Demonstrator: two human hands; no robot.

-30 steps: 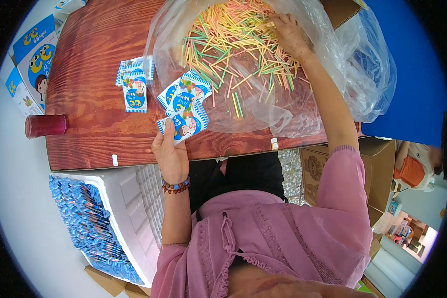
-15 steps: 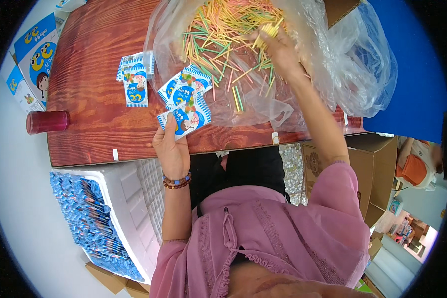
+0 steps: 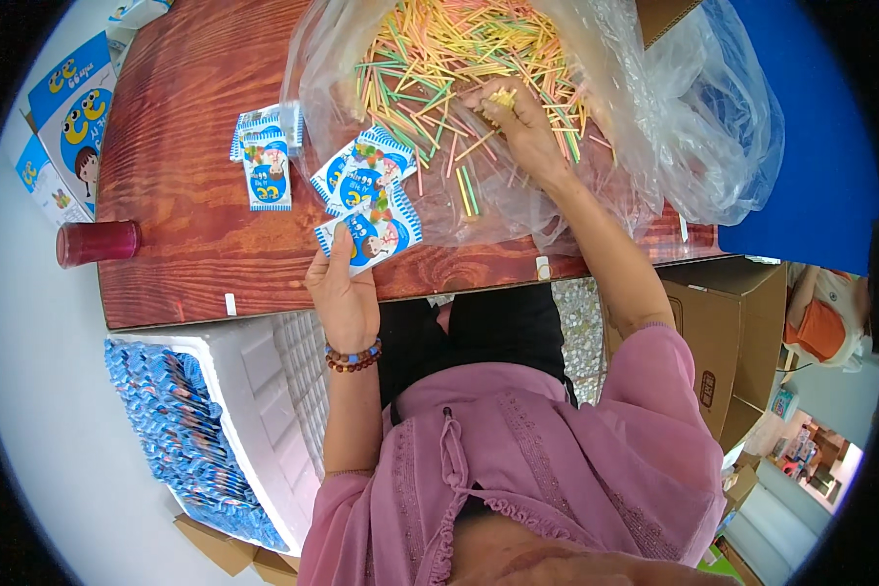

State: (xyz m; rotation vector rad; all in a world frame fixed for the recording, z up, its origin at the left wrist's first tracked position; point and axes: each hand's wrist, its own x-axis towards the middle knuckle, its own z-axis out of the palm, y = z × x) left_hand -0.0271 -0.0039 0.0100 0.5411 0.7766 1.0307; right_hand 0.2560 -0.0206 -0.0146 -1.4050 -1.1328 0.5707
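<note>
Head view: reddish wooden bench (image 3: 195, 186) across the upper frame; red cup (image 3: 96, 242) at its left edge, loose blue sachets (image 3: 266, 166) upper left of centre. White foam box (image 3: 264, 391) of blue packets at lower left; cardboard boxes (image 3: 718, 332) at right. Clear plastic bag (image 3: 654, 117), upper centre, filled with coloured sticks (image 3: 430, 59). Right hand (image 3: 518, 122) inside the bag, fingers pinched on a few sticks. Left hand (image 3: 345, 293), centre, gripping a blue-and-white sachet (image 3: 373, 232) at the bench edge.
</note>
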